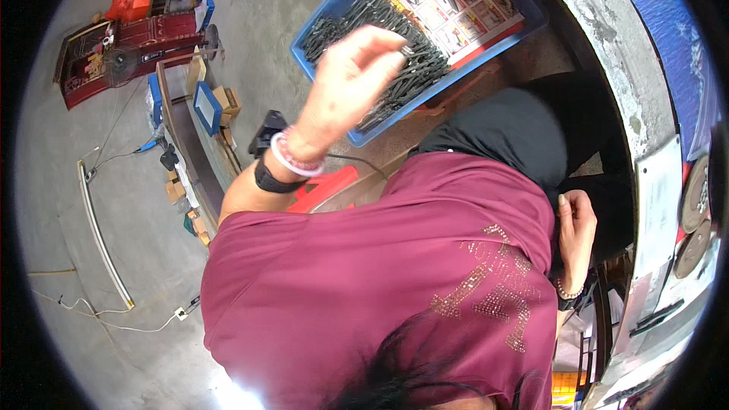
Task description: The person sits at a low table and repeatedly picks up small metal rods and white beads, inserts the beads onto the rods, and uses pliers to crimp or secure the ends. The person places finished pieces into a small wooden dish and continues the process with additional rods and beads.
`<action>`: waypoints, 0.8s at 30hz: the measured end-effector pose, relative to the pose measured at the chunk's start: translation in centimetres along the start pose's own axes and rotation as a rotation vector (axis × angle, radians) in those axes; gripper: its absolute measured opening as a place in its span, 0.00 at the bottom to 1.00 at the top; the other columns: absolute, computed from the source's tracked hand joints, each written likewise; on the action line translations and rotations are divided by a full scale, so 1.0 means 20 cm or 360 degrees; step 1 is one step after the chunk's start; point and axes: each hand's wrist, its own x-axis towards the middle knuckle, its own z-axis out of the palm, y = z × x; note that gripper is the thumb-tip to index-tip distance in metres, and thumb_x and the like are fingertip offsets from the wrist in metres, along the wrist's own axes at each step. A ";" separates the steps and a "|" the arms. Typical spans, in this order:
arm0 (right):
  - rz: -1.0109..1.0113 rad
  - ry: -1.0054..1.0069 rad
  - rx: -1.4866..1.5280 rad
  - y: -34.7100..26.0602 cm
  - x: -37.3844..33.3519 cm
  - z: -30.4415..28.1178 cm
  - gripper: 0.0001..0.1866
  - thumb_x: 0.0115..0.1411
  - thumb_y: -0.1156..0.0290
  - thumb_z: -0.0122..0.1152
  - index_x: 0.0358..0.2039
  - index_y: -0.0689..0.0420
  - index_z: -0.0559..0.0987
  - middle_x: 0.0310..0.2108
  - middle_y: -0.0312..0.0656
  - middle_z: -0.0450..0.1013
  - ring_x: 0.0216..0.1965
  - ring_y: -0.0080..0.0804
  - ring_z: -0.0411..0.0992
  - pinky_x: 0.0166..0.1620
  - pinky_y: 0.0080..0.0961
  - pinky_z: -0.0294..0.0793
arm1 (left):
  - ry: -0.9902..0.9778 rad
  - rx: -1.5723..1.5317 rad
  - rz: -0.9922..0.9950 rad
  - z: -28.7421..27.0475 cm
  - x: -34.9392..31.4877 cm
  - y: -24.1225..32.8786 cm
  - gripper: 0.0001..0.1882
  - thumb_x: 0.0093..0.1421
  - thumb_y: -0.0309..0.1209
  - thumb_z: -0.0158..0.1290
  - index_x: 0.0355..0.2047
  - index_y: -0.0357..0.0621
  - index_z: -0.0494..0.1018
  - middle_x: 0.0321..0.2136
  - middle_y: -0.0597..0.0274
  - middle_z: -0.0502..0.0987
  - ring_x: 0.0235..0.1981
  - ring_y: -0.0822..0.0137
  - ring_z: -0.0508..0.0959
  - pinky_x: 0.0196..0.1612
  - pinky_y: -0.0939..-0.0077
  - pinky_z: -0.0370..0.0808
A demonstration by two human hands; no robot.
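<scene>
My left hand (355, 80) hangs over a blue bin (425, 103), its thumb and fingers pinched together. A tiny shiny spot shows at the fingertips, too small to name. Many thin black rod-like pieces (406, 91) are heaped in the bin beneath it. On the bin's right side, beside the pieces, lies a red-edged sheet (463, 4) printed with rows of pictures. My right hand (579, 229) is low at the right, beside my dark-trousered lap, with its fingers curled in. Whatever those fingers hold, if anything, is hidden.
A worn bench edge (634, 99) curves along the right, with blue plastic sheeting (661, 15), round brown discs (692, 247) and black rods (657, 317) on it. A red stool (328, 186) stands under my left arm. Farther left are a fan (118, 67), small boxes (226, 102) and floor cables.
</scene>
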 end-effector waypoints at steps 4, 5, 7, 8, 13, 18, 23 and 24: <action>-0.0067 -0.0082 -0.0001 -0.05 0.05 0.02 0.08 0.62 0.73 0.54 0.30 0.65 0.70 0.23 0.48 0.67 0.25 0.36 0.64 0.31 0.27 0.66 | 0.0247 0.0689 0.0144 -0.17 0.16 -0.15 0.07 0.60 0.23 0.52 0.38 0.36 0.75 0.30 0.69 0.77 0.33 0.80 0.74 0.37 0.83 0.72; -0.0076 -0.0115 -0.0033 -0.07 0.08 0.02 0.08 0.62 0.73 0.54 0.30 0.65 0.71 0.25 0.50 0.68 0.26 0.41 0.66 0.33 0.30 0.67 | 0.0240 0.0804 0.0137 -0.19 0.19 -0.20 0.07 0.60 0.23 0.53 0.38 0.37 0.75 0.30 0.68 0.77 0.32 0.79 0.74 0.36 0.82 0.72; -0.0058 -0.0172 -0.0121 -0.12 0.15 0.03 0.08 0.60 0.73 0.55 0.29 0.66 0.71 0.27 0.53 0.69 0.30 0.51 0.70 0.35 0.35 0.69 | 0.0204 0.1002 0.0220 -0.21 0.26 -0.31 0.07 0.59 0.23 0.53 0.38 0.37 0.75 0.30 0.66 0.77 0.32 0.77 0.75 0.35 0.80 0.73; -0.0141 -0.0166 -0.0099 -0.14 0.19 0.04 0.08 0.59 0.74 0.55 0.29 0.66 0.71 0.28 0.53 0.69 0.31 0.53 0.70 0.35 0.37 0.69 | 0.0182 0.1109 0.0293 -0.20 0.29 -0.37 0.08 0.57 0.22 0.54 0.38 0.38 0.75 0.30 0.62 0.77 0.31 0.73 0.76 0.35 0.78 0.73; -0.0373 -0.0254 -0.0307 -0.30 0.40 0.12 0.07 0.59 0.72 0.57 0.31 0.63 0.72 0.30 0.52 0.71 0.32 0.52 0.72 0.34 0.38 0.71 | 0.0036 0.1197 0.0491 -0.17 0.36 -0.55 0.07 0.55 0.21 0.53 0.36 0.38 0.74 0.30 0.54 0.76 0.33 0.56 0.78 0.37 0.69 0.74; -0.0570 -0.0310 -0.0383 -0.45 0.54 0.20 0.06 0.59 0.72 0.57 0.31 0.62 0.71 0.28 0.50 0.70 0.30 0.53 0.71 0.32 0.39 0.70 | 0.0033 0.1202 0.0446 -0.17 0.38 -0.63 0.08 0.54 0.21 0.54 0.36 0.38 0.74 0.30 0.54 0.75 0.33 0.55 0.78 0.37 0.68 0.74; -0.0479 -0.0286 -0.0287 -0.41 0.51 0.17 0.06 0.59 0.73 0.56 0.30 0.61 0.72 0.29 0.50 0.69 0.31 0.51 0.71 0.33 0.38 0.71 | 0.0065 0.1209 0.0466 -0.16 0.36 -0.60 0.11 0.54 0.22 0.55 0.38 0.37 0.73 0.34 0.51 0.75 0.36 0.53 0.77 0.39 0.67 0.74; -0.0451 -0.0234 -0.0264 -0.37 0.48 0.16 0.06 0.59 0.72 0.56 0.30 0.61 0.72 0.29 0.50 0.69 0.31 0.51 0.71 0.34 0.37 0.71 | 0.0093 0.1234 0.0416 -0.15 0.36 -0.57 0.12 0.54 0.21 0.55 0.40 0.38 0.73 0.35 0.51 0.75 0.37 0.53 0.76 0.40 0.67 0.74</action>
